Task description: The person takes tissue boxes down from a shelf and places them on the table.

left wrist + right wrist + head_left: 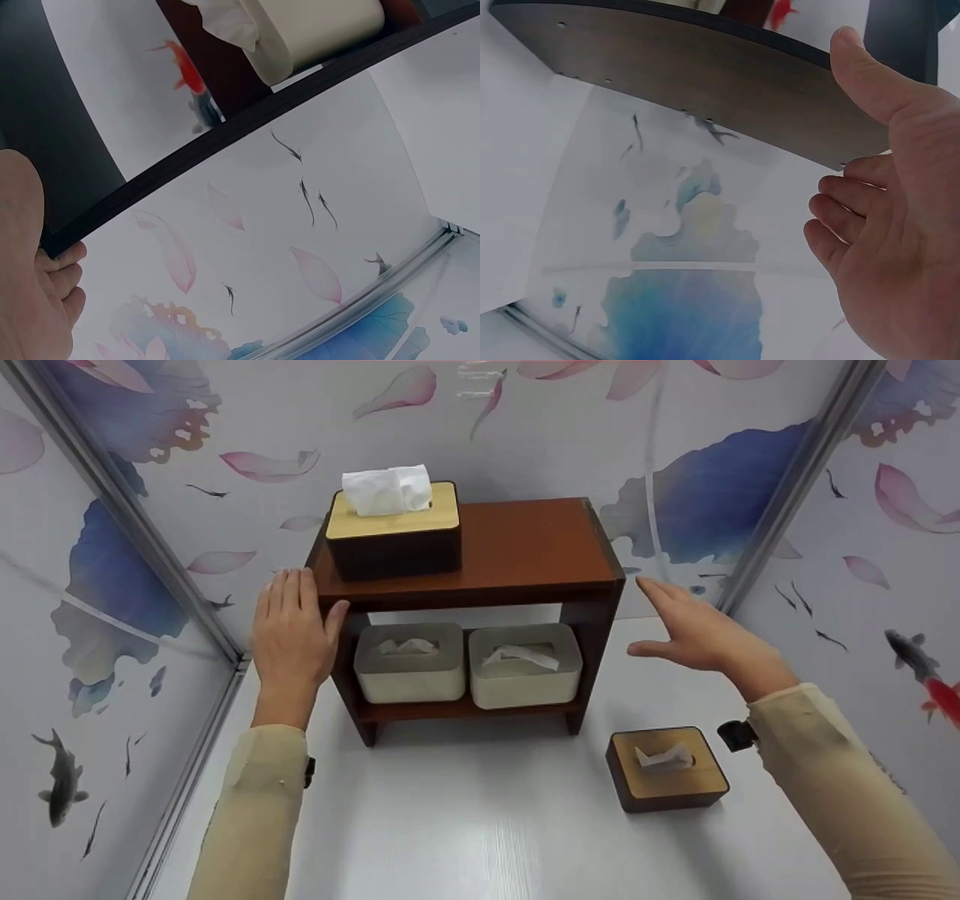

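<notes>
A small reddish-brown wooden shelf (pixel 529 540) stands upright between my hands. My left hand (pixel 294 622) rests against its upper left corner, fingers straight along the side and thumb near the front edge. To the right of the shelf my right hand (pixel 686 628) hovers with thumb and fingers spread, apart from the side panel (pixel 690 82) and holding nothing. On the shelf's top left sits a black tissue box (pixel 397 551) with a light wood lid and a tissue sticking out. Two cream tissue boxes, one left (pixel 409 675) and one right (pixel 525 679), stand side by side on the lower board.
A brown tissue box (pixel 667 769) with a wooden lid lies on the white floor surface (pixel 465 825), front right of the shelf. White panels (pixel 525 442) painted with petals, leaves and fish enclose the back and both sides, joined by metal strips (pixel 802 487).
</notes>
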Motion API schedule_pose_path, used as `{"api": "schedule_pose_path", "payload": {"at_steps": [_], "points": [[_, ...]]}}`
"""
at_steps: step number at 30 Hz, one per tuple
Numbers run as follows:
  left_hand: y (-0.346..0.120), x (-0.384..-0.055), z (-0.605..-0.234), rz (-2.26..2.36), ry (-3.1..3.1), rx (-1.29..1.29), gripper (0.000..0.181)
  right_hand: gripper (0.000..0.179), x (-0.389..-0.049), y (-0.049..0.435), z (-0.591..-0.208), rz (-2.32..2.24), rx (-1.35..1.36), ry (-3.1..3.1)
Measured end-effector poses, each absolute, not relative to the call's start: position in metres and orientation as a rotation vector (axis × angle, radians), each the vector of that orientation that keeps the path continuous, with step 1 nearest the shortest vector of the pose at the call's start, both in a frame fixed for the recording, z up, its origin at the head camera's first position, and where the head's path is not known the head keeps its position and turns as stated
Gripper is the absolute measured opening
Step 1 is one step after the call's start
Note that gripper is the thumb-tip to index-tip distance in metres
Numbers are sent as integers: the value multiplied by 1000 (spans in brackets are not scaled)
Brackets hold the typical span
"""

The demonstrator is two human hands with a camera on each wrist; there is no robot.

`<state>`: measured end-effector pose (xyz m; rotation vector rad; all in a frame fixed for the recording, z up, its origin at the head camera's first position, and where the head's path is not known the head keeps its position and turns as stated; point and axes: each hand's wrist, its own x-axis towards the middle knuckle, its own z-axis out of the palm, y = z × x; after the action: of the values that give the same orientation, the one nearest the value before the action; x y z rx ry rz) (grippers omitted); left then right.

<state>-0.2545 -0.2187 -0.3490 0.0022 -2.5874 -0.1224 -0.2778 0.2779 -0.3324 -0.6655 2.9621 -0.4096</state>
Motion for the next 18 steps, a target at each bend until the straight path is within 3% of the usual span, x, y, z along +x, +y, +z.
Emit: {"api": "schedule_pose_path", "payload": {"at_steps": [18], "points": [[-216,-256,-352,-95,-2559,19,69,108,-277,251,-280,-404,-801,3122]]}}
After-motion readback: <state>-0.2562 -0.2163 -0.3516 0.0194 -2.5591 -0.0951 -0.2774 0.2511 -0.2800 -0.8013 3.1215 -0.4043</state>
